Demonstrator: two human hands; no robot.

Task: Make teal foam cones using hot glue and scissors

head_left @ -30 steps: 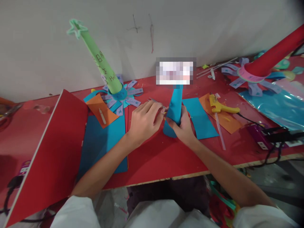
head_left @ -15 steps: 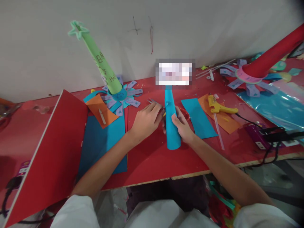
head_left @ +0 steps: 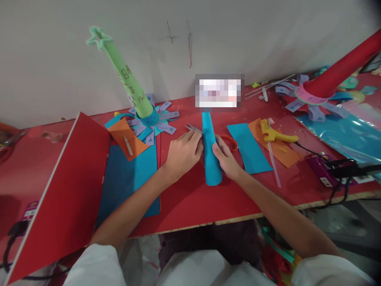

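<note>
A blue paper tube [head_left: 212, 159] stands out over the red table, wider at its near end. My right hand [head_left: 228, 159] is wrapped round its right side, the thumb lying on the front. At the tube's left side is my left hand [head_left: 185, 153], its fingers pressed together; what they hold, if anything, is hidden. Scissors [head_left: 193, 128] lie just beyond those fingers, their blades pointing left and red handles showing to the right of the tube. The tube's far end meets a blurred white rectangle.
Blue card [head_left: 249, 149], a yellow glue gun [head_left: 278, 136] and a purple box with cables [head_left: 323, 171] are on the right. To the left stand a green tube [head_left: 127, 79] with a paper-strip base and an upright red board [head_left: 65, 190]. A red tube [head_left: 345, 65] leans at the far right.
The blue tube has shifted slightly left and turned a little, and my right hand has moved left with it. My left hand has barely moved.
</note>
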